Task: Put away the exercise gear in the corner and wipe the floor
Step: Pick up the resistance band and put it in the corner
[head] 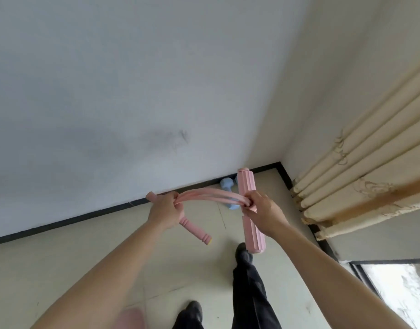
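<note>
I hold a pink pull-rope exerciser in the air in front of the room corner. My left hand (166, 210) grips its thin pink handle bar (194, 230) together with one end of the pink elastic tubes (211, 194). My right hand (263, 214) grips the ribbed pink foot bar (247, 184) where the tubes join it. The tubes arch between both hands. A light blue dumbbell (228, 185) lies on the floor against the black skirting, partly hidden behind the foot bar.
White walls meet at the corner (279, 162). Beige curtains (361, 184) hang on the right, above a window (399, 290). My black shoes (243, 254) stand on the pale tiled floor (85, 257). Something pink and blurred (130, 317) sits at the bottom edge.
</note>
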